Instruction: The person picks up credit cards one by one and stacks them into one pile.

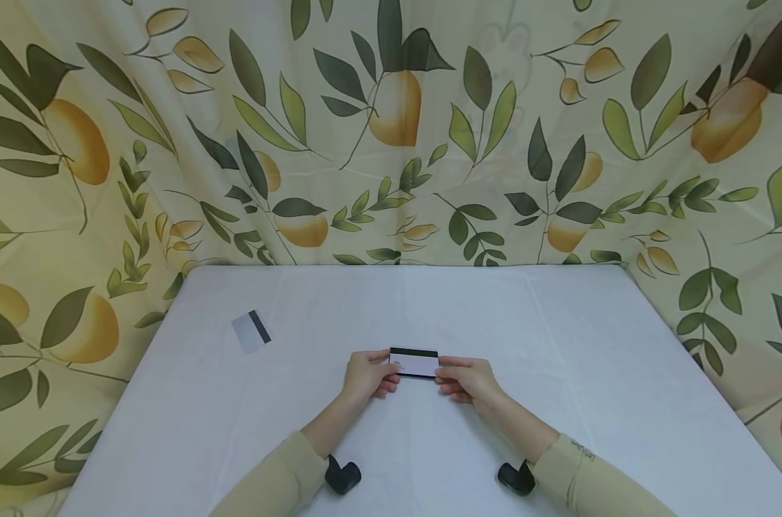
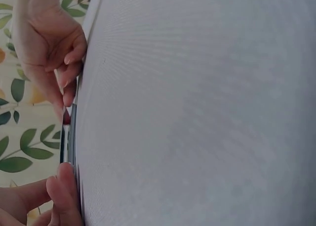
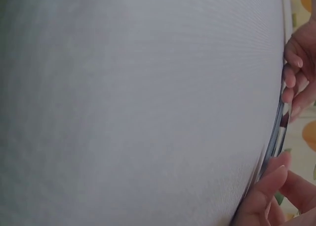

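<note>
A white card [image 1: 419, 364] with a black stripe along its far edge is held flat near the middle of the table, close over the cloth. My left hand [image 1: 369, 375] pinches its left end, thumb on top. At the right end, my right hand [image 1: 471, 379] holds it the same way. A dark edge shows along the card's near side. Seen edge-on in the left wrist view, a thin dark flat layer [image 2: 73, 132] lies beneath the card, between the two hands. Both wrist views hide most of the card's face.
A second pale card [image 1: 247, 332] with a black stripe lies tilted on the white tablecloth [image 1: 559, 345], towards the back left. Behind the table hangs a curtain [image 1: 468, 165] printed with leaves and fruit. Black wrist-worn devices [image 1: 343, 476] sit below each sleeve cuff.
</note>
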`<state>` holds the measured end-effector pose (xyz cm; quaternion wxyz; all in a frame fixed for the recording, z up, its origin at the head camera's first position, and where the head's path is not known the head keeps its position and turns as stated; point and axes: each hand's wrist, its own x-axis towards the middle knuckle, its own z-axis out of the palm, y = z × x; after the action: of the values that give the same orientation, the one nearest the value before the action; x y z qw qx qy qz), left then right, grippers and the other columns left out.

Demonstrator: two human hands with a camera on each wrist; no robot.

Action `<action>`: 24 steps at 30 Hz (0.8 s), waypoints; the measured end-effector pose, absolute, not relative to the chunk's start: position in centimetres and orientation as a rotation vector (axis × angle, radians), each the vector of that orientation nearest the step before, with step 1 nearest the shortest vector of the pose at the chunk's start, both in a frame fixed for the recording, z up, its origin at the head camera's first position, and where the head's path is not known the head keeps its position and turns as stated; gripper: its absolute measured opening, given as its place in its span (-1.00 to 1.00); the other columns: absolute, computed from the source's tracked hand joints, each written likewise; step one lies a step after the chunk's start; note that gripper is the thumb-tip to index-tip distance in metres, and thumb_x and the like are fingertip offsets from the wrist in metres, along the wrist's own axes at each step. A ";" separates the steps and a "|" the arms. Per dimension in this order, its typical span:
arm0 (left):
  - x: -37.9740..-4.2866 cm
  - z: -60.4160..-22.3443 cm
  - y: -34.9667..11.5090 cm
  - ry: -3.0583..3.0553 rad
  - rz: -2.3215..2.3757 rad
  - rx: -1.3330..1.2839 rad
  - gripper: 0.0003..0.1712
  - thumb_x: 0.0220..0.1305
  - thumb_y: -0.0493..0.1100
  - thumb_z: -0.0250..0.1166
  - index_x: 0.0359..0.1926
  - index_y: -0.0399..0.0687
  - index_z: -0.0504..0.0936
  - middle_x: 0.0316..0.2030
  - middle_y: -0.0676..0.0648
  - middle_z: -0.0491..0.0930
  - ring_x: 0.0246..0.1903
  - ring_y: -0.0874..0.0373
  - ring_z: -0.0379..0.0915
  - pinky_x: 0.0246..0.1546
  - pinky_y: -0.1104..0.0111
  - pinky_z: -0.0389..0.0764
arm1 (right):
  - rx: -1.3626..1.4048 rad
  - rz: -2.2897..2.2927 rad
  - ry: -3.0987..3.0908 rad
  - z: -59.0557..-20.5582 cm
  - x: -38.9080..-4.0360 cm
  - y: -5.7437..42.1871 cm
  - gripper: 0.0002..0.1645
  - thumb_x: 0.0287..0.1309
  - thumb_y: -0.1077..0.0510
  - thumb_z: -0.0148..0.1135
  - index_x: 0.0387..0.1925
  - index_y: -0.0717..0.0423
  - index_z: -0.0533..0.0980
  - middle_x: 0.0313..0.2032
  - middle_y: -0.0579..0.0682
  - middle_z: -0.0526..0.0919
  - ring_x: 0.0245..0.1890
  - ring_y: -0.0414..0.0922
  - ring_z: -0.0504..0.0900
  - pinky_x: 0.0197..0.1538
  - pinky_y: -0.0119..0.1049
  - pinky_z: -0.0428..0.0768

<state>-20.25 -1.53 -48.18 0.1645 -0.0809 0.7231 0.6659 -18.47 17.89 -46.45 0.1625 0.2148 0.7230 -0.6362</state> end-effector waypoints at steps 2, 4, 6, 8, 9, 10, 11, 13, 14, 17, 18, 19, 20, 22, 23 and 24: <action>-20.3 -48.3 -1.5 2.077 1.891 -0.227 -0.48 0.10 -0.30 0.28 0.11 -0.34 0.44 -0.66 -0.11 0.62 -0.77 0.26 0.50 -0.80 0.57 0.48 | 0.602 -1.813 2.067 -46.4 -18.4 17.9 -0.51 0.01 0.25 0.28 0.05 0.26 0.48 -0.55 -0.03 0.67 -0.71 -0.27 0.55 -0.67 -0.53 0.46; -20.3 -48.4 -1.5 2.095 1.886 -0.218 -0.49 0.10 -0.30 0.28 0.10 -0.34 0.45 -0.66 -0.12 0.62 -0.76 0.24 0.51 -0.78 0.54 0.51 | 0.596 -1.810 2.071 -46.5 -18.5 17.9 -0.52 0.02 0.26 0.27 0.04 0.27 0.48 -0.56 -0.03 0.67 -0.72 -0.27 0.55 -0.68 -0.54 0.45; -20.3 -48.5 -1.5 2.109 1.881 -0.218 -0.50 0.10 -0.29 0.29 0.09 -0.34 0.47 -0.67 -0.12 0.61 -0.75 0.23 0.52 -0.77 0.51 0.53 | 0.589 -1.807 2.079 -46.5 -18.5 17.9 -0.52 0.02 0.27 0.27 0.04 0.28 0.48 -0.56 -0.03 0.66 -0.73 -0.27 0.54 -0.69 -0.55 0.43; -20.2 -48.5 -1.5 2.116 1.881 -0.214 -0.50 0.09 -0.30 0.29 0.08 -0.35 0.47 -0.67 -0.12 0.61 -0.75 0.22 0.52 -0.76 0.49 0.55 | 0.580 -1.802 2.091 -46.6 -18.5 17.9 -0.52 0.03 0.27 0.26 0.04 0.28 0.48 -0.57 -0.03 0.66 -0.73 -0.27 0.54 -0.69 -0.56 0.42; -20.2 -48.4 -1.5 2.119 1.881 -0.216 -0.50 0.09 -0.30 0.29 0.08 -0.35 0.47 -0.67 -0.12 0.61 -0.75 0.22 0.52 -0.75 0.49 0.55 | 0.577 -1.798 2.098 -46.6 -18.5 17.9 -0.52 0.03 0.27 0.27 0.04 0.29 0.48 -0.57 -0.02 0.66 -0.73 -0.27 0.54 -0.69 -0.56 0.42; -20.2 -48.4 -1.5 2.120 1.880 -0.220 -0.50 0.09 -0.30 0.29 0.08 -0.35 0.47 -0.67 -0.11 0.61 -0.75 0.22 0.52 -0.75 0.50 0.55 | 0.571 -1.795 2.105 -46.7 -18.5 17.9 -0.52 0.03 0.26 0.27 0.04 0.29 0.48 -0.57 -0.02 0.66 -0.73 -0.26 0.54 -0.69 -0.56 0.42; -20.2 -48.4 -1.5 2.120 1.883 -0.221 -0.50 0.09 -0.30 0.30 0.08 -0.35 0.47 -0.67 -0.11 0.61 -0.75 0.22 0.52 -0.75 0.50 0.55 | 0.566 -1.793 2.111 -46.7 -18.5 17.8 -0.52 0.03 0.26 0.27 0.04 0.29 0.48 -0.57 -0.02 0.66 -0.73 -0.26 0.55 -0.69 -0.56 0.42; -20.2 -48.5 -1.5 2.126 1.884 -0.225 -0.51 0.09 -0.30 0.30 0.08 -0.35 0.47 -0.67 -0.11 0.61 -0.75 0.22 0.52 -0.75 0.50 0.55 | 0.558 -1.785 2.126 -46.7 -18.4 17.8 -0.53 0.03 0.26 0.27 0.03 0.30 0.48 -0.57 -0.02 0.66 -0.72 -0.25 0.56 -0.69 -0.54 0.44; -20.2 -48.5 -1.5 2.131 1.886 -0.226 -0.51 0.09 -0.30 0.30 0.08 -0.35 0.48 -0.68 -0.11 0.61 -0.75 0.21 0.52 -0.75 0.49 0.55 | 0.556 -1.784 2.131 -46.8 -18.4 17.8 -0.53 0.02 0.26 0.27 0.03 0.30 0.48 -0.57 -0.01 0.66 -0.72 -0.24 0.56 -0.69 -0.53 0.45; -20.2 -48.6 -1.4 2.146 1.881 -0.240 -0.52 0.09 -0.30 0.30 0.07 -0.33 0.49 -0.68 -0.11 0.60 -0.75 0.21 0.52 -0.75 0.49 0.55 | 0.556 -1.775 2.148 -46.8 -18.4 17.7 -0.52 0.02 0.25 0.28 0.02 0.30 0.49 -0.57 0.00 0.66 -0.70 -0.21 0.58 -0.66 -0.51 0.50; -20.3 -48.6 -1.4 2.156 1.876 -0.243 -0.52 0.09 -0.30 0.30 0.07 -0.32 0.49 -0.69 -0.10 0.60 -0.76 0.21 0.52 -0.75 0.49 0.55 | 0.556 -1.772 2.153 -46.8 -18.4 17.7 -0.52 0.01 0.25 0.29 0.02 0.30 0.49 -0.57 0.00 0.66 -0.70 -0.21 0.59 -0.66 -0.50 0.51; -20.3 -48.7 -1.4 2.167 1.872 -0.243 -0.53 0.09 -0.30 0.30 0.07 -0.31 0.50 -0.69 -0.10 0.60 -0.76 0.21 0.52 -0.75 0.49 0.55 | 0.556 -1.770 2.157 -46.9 -18.5 17.7 -0.52 0.01 0.25 0.29 0.02 0.30 0.49 -0.57 0.00 0.66 -0.69 -0.20 0.59 -0.65 -0.50 0.52; -20.3 -48.8 -1.4 2.174 1.870 -0.246 -0.53 0.09 -0.31 0.30 0.06 -0.30 0.50 -0.70 -0.10 0.60 -0.76 0.21 0.52 -0.75 0.49 0.55 | 0.556 -1.771 2.159 -46.9 -18.5 17.7 -0.52 0.00 0.25 0.30 0.02 0.30 0.49 -0.56 0.01 0.66 -0.69 -0.20 0.60 -0.64 -0.50 0.53; -20.3 -48.9 -1.3 2.184 1.863 -0.256 -0.54 0.08 -0.31 0.31 0.06 -0.28 0.51 -0.70 -0.09 0.59 -0.77 0.21 0.51 -0.75 0.49 0.55 | 0.556 -1.768 2.165 -47.0 -18.5 17.7 -0.51 0.00 0.24 0.30 0.02 0.29 0.49 -0.56 0.01 0.66 -0.69 -0.19 0.61 -0.64 -0.49 0.54; -20.3 -49.0 -1.3 2.187 1.864 -0.260 -0.54 0.07 -0.31 0.31 0.06 -0.27 0.52 -0.70 -0.09 0.59 -0.77 0.21 0.51 -0.75 0.49 0.55 | 0.557 -1.768 2.166 -47.1 -18.5 17.7 -0.51 0.00 0.24 0.31 0.02 0.29 0.49 -0.56 0.01 0.66 -0.69 -0.19 0.61 -0.63 -0.49 0.54; -20.3 -49.0 -1.3 2.190 1.863 -0.264 -0.53 0.07 -0.31 0.31 0.06 -0.26 0.52 -0.70 -0.09 0.59 -0.77 0.21 0.51 -0.76 0.48 0.55 | 0.557 -1.765 2.169 -47.1 -18.6 17.7 -0.51 0.00 0.24 0.30 0.02 0.29 0.49 -0.56 0.02 0.66 -0.68 -0.19 0.61 -0.63 -0.49 0.54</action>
<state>-20.33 -1.29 -49.03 0.1265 -0.0905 0.7524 0.6401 -18.55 17.67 -47.08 0.1446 0.1932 0.7526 -0.6126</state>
